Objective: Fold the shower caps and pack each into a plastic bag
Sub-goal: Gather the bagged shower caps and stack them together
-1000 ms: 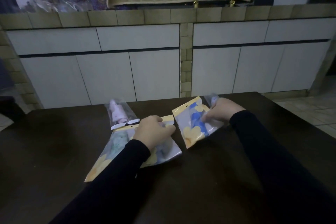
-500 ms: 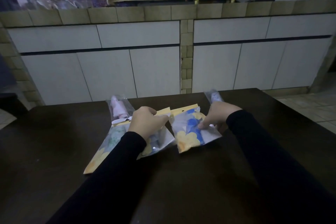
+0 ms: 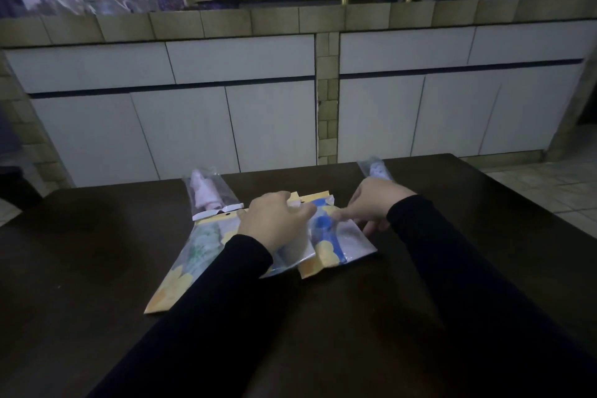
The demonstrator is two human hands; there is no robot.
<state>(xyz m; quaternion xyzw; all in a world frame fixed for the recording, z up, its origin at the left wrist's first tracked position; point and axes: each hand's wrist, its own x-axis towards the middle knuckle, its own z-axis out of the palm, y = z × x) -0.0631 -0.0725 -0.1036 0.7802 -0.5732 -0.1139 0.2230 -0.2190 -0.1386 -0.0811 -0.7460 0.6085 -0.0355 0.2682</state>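
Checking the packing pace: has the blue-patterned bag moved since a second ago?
Yes. The blue-patterned bag has slid left across the table, closing the gap until it touches the pile of bags under the left hand.

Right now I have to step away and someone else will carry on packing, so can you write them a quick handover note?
Left hand: lies on the packed bags in the middle of the dark table; fingers curled, grip unclear.
Right hand: fingers on the blue-and-yellow bag, which lies flat beside the left pile.
Also on the table: a long yellow-edged bag with a greenish cap, a clear bag with a pale cap behind it, and another clear bag behind the right hand.
Done: every cap in view looks bagged.
Left: check that the blue bag's flap is closed. No loose caps are visible here.
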